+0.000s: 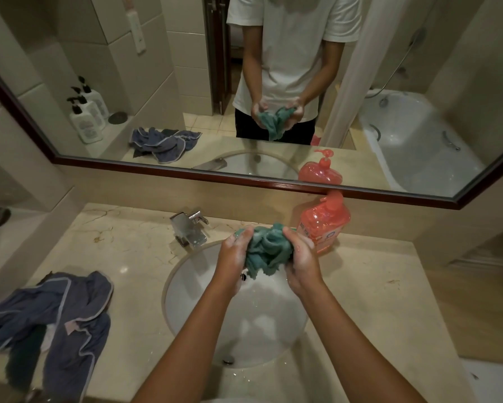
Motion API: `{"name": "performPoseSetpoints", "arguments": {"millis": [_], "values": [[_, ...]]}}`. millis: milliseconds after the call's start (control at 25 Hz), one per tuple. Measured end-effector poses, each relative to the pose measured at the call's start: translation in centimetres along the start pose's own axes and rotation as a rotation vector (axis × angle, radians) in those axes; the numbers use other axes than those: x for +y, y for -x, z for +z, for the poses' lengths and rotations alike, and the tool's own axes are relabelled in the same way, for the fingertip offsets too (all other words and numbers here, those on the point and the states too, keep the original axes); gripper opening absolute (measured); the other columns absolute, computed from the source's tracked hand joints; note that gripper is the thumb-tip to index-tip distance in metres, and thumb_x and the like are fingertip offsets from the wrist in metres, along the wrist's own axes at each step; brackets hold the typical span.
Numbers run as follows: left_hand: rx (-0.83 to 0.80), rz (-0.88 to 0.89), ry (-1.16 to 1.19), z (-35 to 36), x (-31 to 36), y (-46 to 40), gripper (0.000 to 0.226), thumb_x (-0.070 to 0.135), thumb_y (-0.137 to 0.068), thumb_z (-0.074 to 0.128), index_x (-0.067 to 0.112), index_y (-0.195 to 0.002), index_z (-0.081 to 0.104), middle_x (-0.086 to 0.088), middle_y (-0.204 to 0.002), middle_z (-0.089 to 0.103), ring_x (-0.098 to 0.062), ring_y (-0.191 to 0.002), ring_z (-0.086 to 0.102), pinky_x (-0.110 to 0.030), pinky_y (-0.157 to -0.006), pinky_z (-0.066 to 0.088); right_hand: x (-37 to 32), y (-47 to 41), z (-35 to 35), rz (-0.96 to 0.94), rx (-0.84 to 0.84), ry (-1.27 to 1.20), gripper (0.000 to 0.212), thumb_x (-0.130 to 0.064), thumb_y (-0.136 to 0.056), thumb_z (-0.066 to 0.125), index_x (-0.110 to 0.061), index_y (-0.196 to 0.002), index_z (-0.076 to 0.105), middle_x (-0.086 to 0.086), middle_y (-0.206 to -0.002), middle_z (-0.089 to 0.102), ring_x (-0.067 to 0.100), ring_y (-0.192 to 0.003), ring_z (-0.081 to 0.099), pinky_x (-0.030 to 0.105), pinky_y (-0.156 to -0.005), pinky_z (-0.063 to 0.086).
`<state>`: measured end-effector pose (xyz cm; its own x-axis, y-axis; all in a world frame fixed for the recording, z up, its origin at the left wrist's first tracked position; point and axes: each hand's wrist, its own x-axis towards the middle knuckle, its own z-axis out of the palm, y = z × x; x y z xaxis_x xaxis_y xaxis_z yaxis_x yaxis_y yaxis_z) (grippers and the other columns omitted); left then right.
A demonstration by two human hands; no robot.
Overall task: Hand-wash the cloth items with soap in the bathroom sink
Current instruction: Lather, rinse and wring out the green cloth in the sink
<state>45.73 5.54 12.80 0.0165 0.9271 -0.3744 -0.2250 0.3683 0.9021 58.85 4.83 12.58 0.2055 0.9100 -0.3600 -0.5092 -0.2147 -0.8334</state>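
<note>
A: Teal cloth (266,253), bunched, held over the sink (186,289). Both hands on it?

B: Yes. Left hand (233,257) curls round its left side, right hand (301,258) round its right side. Fingers wrapped tight into the fabric, suds on the skin. A tail of the cloth hangs down below the grip, above the basin.

A: Grip state then: both closed on the cloth, nothing else held.

B: Right. Cloth is in the air, not touching the basin as far as I can tell.

A: Tap?

B: Chrome tap (189,228) just left of and behind the left hand, at the rim. Can't tell if water runs.

A: Soap?

B: Red pump bottle (323,221) just behind the right hand, standing upright on the worktop (375,286) against the back wall.

A: Other laundry?

B: Blue-grey cloths (55,312) with pale edging, heaped well left of the left hand, near the front edge of the worktop. Something dark green pokes out under them.

A: Sink contents?

B: Drain (228,359) below the forearms, toward the viewer; droplets on the bowl.

A: Mirror?

B: Mirror (157,170) beyond the hands, shows the same hold on the teal cloth, plus white pump bottles (87,114) and a bathtub (413,146).
</note>
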Motion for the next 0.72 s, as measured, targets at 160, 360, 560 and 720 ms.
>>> {"name": "performPoseSetpoints", "arguments": {"millis": [160, 360, 560, 720], "values": [[-0.004, -0.114, 0.040, -0.4, -0.5, -0.2, 0.037, 0.039, -0.101, 0.056, 0.005, -0.097, 0.070, -0.014, -0.094, 0.077, -0.029, -0.085, 0.075, -0.037, -0.073, 0.062, -1.0, -0.4, -0.2, 0.048, -0.020, -0.233, 0.030, -0.016, -0.077, 0.071, 0.001, -0.101, 0.065, 0.015, -0.088, 0.070, 0.025, -0.080, 0.069, 0.037, -0.074, 0.060], [-0.138, -0.275, -0.079, 0.2, -1.7, 0.0, 0.054, 0.057, -0.104, 0.038, 0.017, -0.120, 0.071, -0.007, -0.108, 0.078, -0.026, -0.103, 0.073, -0.046, -0.098, 0.056, -1.7, -0.6, 0.3, 0.120, -0.066, -0.307, 0.045, -0.017, -0.074, 0.073, -0.001, -0.114, 0.060, 0.020, -0.096, 0.071, 0.030, -0.087, 0.072, 0.044, -0.077, 0.061], [-0.216, -0.200, 0.206, 0.1, -1.4, -0.2, 0.048, 0.045, -0.101, 0.051, 0.009, -0.129, 0.065, -0.015, -0.124, 0.071, -0.031, -0.117, 0.067, -0.048, -0.100, 0.054, -1.4, -0.8, -0.5, 0.129, -0.124, -0.184, 0.045, -0.015, -0.081, 0.073, 0.007, -0.119, 0.061, 0.032, -0.116, 0.066, 0.044, -0.105, 0.068, 0.053, -0.092, 0.057], [-0.162, -0.088, 0.298, 0.0, -1.1, -0.3, 0.044, 0.025, -0.083, 0.071, 0.004, -0.120, 0.063, -0.017, -0.113, 0.073, -0.029, -0.102, 0.073, -0.043, -0.086, 0.059, -1.5, -0.7, -1.2, 0.088, -0.062, -0.003, 0.039, -0.004, -0.087, 0.072, 0.017, -0.117, 0.059, 0.035, -0.113, 0.067, 0.041, -0.094, 0.070, 0.047, -0.083, 0.061]]}}
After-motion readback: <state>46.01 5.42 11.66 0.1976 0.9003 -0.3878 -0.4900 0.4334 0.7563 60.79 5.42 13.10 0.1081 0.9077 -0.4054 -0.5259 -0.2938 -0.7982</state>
